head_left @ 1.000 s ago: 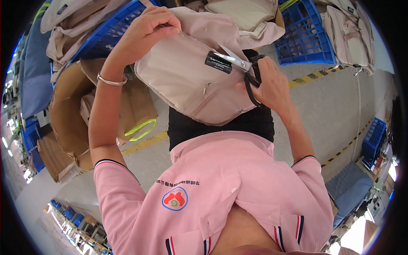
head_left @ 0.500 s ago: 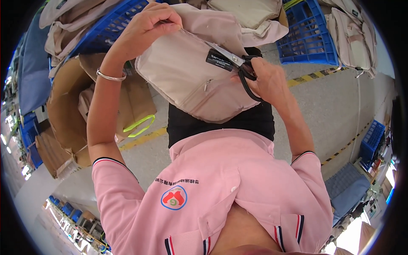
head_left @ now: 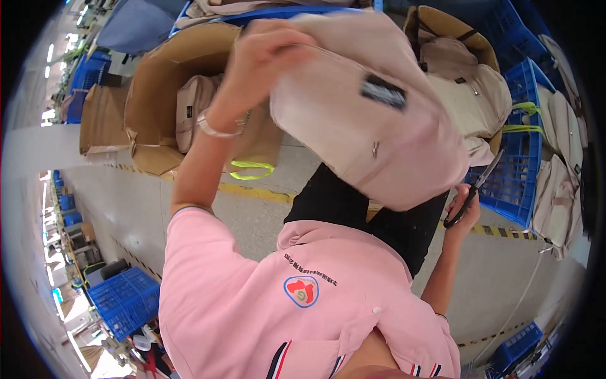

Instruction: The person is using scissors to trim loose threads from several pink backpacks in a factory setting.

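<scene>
Closed on the upper left edge of a pale pink-beige fabric bag (head_left: 334,114), my left hand (head_left: 271,57) holds it up over my lap. The hand and bag are smeared by motion. A black label (head_left: 384,91) and a small zipper pull (head_left: 375,150) show on the bag's face. To the right, my right hand (head_left: 466,205) grips a pair of scissors (head_left: 480,186) by the black handles, blades pointing up and away. The scissors are apart from the label, near the bag's right edge.
Left of the bag stands an open cardboard box (head_left: 151,120) with a similar bag (head_left: 196,107) inside. Another box (head_left: 442,25) with bags is at the far right, beside a blue crate (head_left: 511,196). More bags (head_left: 555,196) hang at the right. A yellow floor line (head_left: 259,192) runs below.
The scissors have moved away from the bag's label, down and right with my right hand. The bag has swung, still in my left hand. The whole view has turned.
</scene>
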Demonstrator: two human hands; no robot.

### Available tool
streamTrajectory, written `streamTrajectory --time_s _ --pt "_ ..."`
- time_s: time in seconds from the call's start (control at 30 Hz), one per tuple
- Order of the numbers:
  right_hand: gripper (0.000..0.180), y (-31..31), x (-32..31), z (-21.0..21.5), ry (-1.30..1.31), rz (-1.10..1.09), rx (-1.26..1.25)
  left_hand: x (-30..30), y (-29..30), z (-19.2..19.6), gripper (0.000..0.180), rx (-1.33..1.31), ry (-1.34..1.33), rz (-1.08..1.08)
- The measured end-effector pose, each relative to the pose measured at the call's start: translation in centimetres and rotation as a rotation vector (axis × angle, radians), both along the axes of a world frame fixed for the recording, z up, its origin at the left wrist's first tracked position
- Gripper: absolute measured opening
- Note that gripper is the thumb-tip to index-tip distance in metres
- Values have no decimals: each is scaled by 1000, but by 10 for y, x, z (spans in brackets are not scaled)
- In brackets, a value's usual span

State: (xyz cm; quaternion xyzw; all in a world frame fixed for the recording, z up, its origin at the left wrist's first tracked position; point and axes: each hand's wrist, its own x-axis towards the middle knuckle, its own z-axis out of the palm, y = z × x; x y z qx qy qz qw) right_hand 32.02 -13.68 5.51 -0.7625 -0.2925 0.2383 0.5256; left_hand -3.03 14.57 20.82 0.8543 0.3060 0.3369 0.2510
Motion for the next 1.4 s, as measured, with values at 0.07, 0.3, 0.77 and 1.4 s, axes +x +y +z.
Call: streamTrajectory --time_s 0.07,0.3,0.77,1.4 --pt "30 -4 -1 -6 4 -4 -43 -43 -9 15 16 -163 -250 251" --pt "30 -6 -20 -6 14 43 -223 -285 -8 38 37 -215 -815 787" --pt "53 7 -21 -26 -342 41 -350 -400 61 -134 44 -457 -170 1100" --pt "41 -33 16 -73 133 -248 -174 428 -8 -315 37 -135 683 -638"
